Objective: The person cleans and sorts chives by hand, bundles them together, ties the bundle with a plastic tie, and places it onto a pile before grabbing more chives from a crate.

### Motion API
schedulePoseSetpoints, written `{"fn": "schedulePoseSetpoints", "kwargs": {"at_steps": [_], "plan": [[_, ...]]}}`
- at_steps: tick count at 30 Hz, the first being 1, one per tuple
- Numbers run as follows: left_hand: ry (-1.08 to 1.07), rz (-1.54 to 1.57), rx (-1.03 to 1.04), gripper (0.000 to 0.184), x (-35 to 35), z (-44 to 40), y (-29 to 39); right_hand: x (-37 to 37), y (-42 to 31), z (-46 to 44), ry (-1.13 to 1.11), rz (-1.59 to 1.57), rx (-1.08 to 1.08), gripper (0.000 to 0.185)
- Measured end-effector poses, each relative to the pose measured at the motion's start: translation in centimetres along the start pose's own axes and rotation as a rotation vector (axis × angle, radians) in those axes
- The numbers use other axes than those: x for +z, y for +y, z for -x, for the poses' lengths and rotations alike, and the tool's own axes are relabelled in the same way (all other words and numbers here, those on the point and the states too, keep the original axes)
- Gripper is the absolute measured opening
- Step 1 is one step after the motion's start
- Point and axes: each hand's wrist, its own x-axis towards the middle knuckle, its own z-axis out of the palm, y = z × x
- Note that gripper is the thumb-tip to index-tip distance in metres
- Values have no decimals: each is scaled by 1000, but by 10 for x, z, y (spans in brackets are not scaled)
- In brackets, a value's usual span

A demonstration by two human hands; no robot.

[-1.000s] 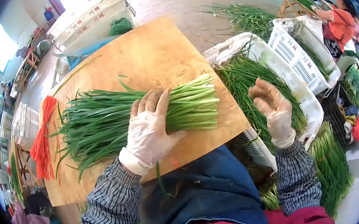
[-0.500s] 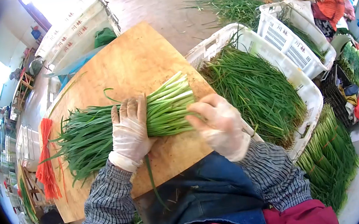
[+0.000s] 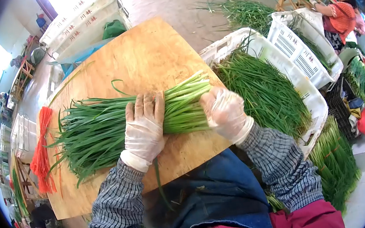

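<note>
A thick bunch of garlic chives (image 3: 98,128) lies sideways on a wooden board (image 3: 140,56), its green leaves to the left and pale stem ends to the right. Across the middle of the bunch rests my left hand (image 3: 144,129) in a whitish glove, fingers bent over the stems and pressing on them. My gloved right hand (image 3: 226,114) is closed at the pale ends, its fingertips curled in against the stems and partly hidden. Red ties (image 3: 43,148) hang in a bundle at the board's left edge.
A white crate (image 3: 315,112) heaped with loose chives (image 3: 263,95) stands right of the board. Behind it is another white crate (image 3: 294,51). Tied bunches (image 3: 334,159) lie at the lower right. A co-worker (image 3: 342,17) is at the upper right, and stacked crates (image 3: 82,26) stand upper left.
My right hand, blurred and looser before, is now closed against the stem ends. The view has shifted slightly; my left hand stays on the bunch.
</note>
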Motion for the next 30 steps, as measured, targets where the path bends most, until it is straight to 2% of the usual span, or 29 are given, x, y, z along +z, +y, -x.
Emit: {"fn": "schedulePoseSetpoints", "kwargs": {"at_steps": [2, 4, 5, 6, 8, 11, 12, 14, 17, 20, 24, 28, 30], "plan": [[-16, 64, -19, 96, -3, -2, 0, -2, 14, 0, -71, 158, 29, 6], [-19, 99, -25, 96, -4, -1, 0, -11, 34, 5, 215, -90, 117, 9], [-6, 91, -26, 96, -3, 0, -1, -20, 43, 7, 310, -116, 140, 10], [4, 84, -26, 97, -3, 1, -1, -37, 41, 8, 264, -298, 320, 8], [9, 87, -25, 97, -2, 1, 1, -60, 32, 8, 187, -442, 344, 6], [20, 97, -21, 98, -4, 0, 1, -42, 13, 8, 125, -521, 13, 6], [22, 106, -18, 98, -3, 0, 1, -37, 2, 6, 60, -485, 61, 9], [20, 116, -19, 98, -4, 2, 1, -20, -5, -2, 126, -444, 31, 10], [25, 98, -17, 98, -1, 3, 1, -10, -12, -10, -15, -233, 28, 13], [21, 81, -26, 98, -1, 2, 3, -6, -14, -15, -77, -199, 7, 16], [38, 78, -15, 95, 1, 4, 1, -4, -2, -23, -123, -295, -50, 13], [45, 48, -6, 94, 3, 5, 1, -1, 0, -21, -60, -447, -19, 8], [55, 27, 3, 95, 4, 4, 0, 5, 0, -19, -21, -368, -48, 7]]}}
